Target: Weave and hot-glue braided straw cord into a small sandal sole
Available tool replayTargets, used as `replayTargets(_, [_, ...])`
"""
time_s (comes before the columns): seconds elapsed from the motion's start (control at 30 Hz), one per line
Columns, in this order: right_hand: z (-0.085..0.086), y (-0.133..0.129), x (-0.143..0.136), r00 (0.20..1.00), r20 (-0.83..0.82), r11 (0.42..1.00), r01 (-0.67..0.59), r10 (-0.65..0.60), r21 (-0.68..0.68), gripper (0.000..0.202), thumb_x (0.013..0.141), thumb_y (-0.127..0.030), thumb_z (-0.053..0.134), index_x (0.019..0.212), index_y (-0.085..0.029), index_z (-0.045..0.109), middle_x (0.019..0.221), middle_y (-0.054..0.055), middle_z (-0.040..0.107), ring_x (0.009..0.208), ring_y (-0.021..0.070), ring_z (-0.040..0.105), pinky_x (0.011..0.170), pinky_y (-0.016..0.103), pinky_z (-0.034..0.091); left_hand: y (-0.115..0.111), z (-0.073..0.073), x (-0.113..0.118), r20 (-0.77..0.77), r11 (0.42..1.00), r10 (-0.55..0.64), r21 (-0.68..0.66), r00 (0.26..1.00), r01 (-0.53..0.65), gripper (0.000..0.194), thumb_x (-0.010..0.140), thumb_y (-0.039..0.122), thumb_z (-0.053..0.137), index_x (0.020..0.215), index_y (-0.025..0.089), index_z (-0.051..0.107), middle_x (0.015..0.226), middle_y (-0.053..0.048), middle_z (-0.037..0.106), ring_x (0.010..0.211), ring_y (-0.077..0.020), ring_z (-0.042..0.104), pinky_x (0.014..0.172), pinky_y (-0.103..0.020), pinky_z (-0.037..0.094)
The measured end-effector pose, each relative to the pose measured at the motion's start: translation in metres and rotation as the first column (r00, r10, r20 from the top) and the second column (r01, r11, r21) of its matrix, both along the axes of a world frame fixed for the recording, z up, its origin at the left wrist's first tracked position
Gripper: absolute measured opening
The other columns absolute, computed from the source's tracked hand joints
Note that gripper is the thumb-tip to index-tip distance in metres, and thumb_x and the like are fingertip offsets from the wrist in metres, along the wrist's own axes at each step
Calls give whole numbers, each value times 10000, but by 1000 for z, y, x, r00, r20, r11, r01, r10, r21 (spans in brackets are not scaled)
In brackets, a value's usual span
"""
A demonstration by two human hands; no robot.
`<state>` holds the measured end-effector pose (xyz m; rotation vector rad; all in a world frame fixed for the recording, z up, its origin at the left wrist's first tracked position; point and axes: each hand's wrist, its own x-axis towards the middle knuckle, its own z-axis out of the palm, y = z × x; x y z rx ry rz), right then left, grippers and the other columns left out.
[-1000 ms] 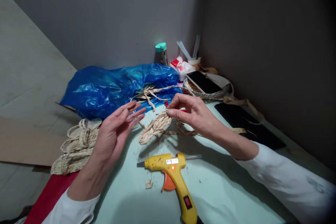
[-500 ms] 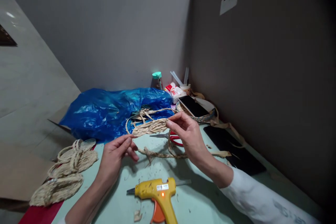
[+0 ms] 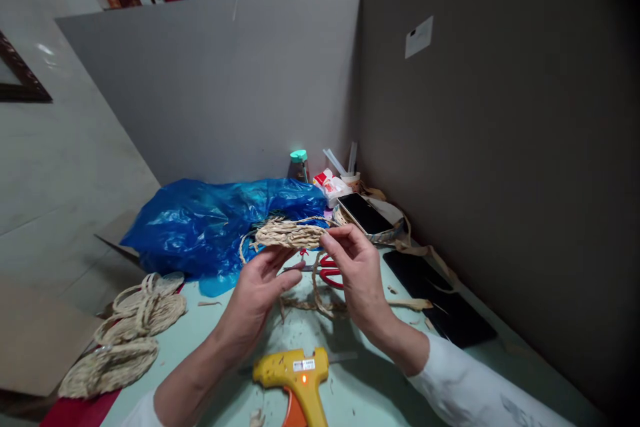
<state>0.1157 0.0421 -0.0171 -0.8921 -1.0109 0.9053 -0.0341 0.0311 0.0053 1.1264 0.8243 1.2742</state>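
A braided straw sandal (image 3: pixel 290 235) is held up over the middle of the table, its coiled sole turned toward me. My left hand (image 3: pixel 263 280) supports it from below, the fingertips partly hidden behind it and the thumb apart. At its right end, my right hand (image 3: pixel 353 260) pinches the edge between thumb and fingers. A straw braid (image 3: pixel 316 287) hangs by my right hand down to the table. Behind the hands lie red-handled scissors (image 3: pixel 331 271), partly covered. Nearer to me rests a yellow glue gun (image 3: pixel 293 367) with its orange light lit.
Several straw sandals (image 3: pixel 113 363) lie along the left edge. A blue plastic bag (image 3: pixel 200 220) fills the back left. To the right are a phone (image 3: pixel 365 212) on a basket and a dark flat pad (image 3: pixel 440 300). A green-lidded jar (image 3: pixel 299 163) stands near the grey partition (image 3: pixel 225 93).
My left hand has moved right and up, from the sandal's left end to beneath it. The sandal has tilted to show more of its sole. The camera view has tipped up slightly.
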Motion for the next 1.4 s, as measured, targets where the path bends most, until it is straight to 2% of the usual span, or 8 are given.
replayTargets(0.17, [-4, -6, -4, 997, 71, 1000, -13, 13, 0, 246, 897, -455, 661, 913, -222, 583, 858, 21, 666, 777, 192, 632, 624, 299, 498, -5, 9, 20, 113, 993, 104, -70, 988, -96, 215, 780, 305, 816, 951, 177, 794, 1077, -81, 791, 1008, -210, 708, 902, -308, 556])
replayTargets(0.4, [-2, -15, -2, 924, 345, 973, -210, 167, 92, 240, 967, -409, 576, 850, -211, 647, 808, 0, 652, 767, 171, 597, 706, 298, 470, 8, 8, 7, 120, 988, 133, -92, 984, -123, 223, 753, 238, 807, 952, 141, 776, 955, -68, 773, 864, -169, 685, 863, -277, 530])
replayTargets(0.6, [0, -9, 4, 901, 434, 969, -124, 21, 212, 270, 995, -305, 557, 1230, -223, 662, 1162, 60, 719, 1015, 208, 641, 856, 351, 492, 5, 4, 1, 50, 986, 156, -58, 986, -153, 229, 738, 228, 833, 943, 141, 783, 896, -32, 749, 775, -118, 625, 727, -192, 499])
replayTargets(0.7, [0, -7, 5, 878, 476, 941, -123, -45, 317, 273, 987, -234, 559, 1207, -232, 720, 1138, 44, 763, 1036, 210, 627, 931, 382, 476, 2, 4, 3, 31, 985, 163, -60, 986, -161, 208, 719, 221, 848, 899, 133, 795, 877, -37, 753, 700, -104, 596, 642, -185, 490])
replayTargets(0.83, [1, -12, 2, 864, 490, 919, -95, -114, 382, 281, 967, -171, 570, 1170, -240, 752, 1054, 37, 799, 920, 211, 650, 872, 397, 509, 1, 3, 6, 39, 983, 174, -61, 984, -171, 195, 700, 224, 851, 870, 141, 807, 872, -43, 765, 685, -104, 601, 623, -180, 503])
replayTargets(1.03, [-5, -17, -5, 867, 475, 934, -35, -149, 356, 299, 957, -166, 557, 1147, -248, 772, 1008, 53, 810, 831, 212, 702, 770, 377, 576, 1, -4, 7, 25, 976, 212, -61, 977, -210, 143, 688, 208, 844, 816, 155, 811, 814, -27, 760, 652, -97, 596, 615, -178, 509])
replayTargets(1.2, [-11, -16, -8, 867, 485, 964, -27, -109, 265, 279, 963, -194, 555, 1114, -232, 787, 1037, 63, 815, 837, 226, 759, 810, 384, 602, 3, -8, 8, 0, 973, 228, -36, 974, -228, 127, 701, 201, 833, 815, 155, 800, 752, -15, 742, 642, -103, 598, 616, -188, 514])
replayTargets(1.4, [-13, -14, -5, 854, 517, 984, -29, -68, 177, 348, 998, -276, 519, 1283, -191, 700, 1129, 78, 794, 919, 249, 775, 816, 386, 610, 5, -5, 6, -37, 970, 244, 2, 969, -245, 121, 705, 196, 837, 801, 140, 789, 765, -23, 749, 624, -105, 603, 603, -202, 519])
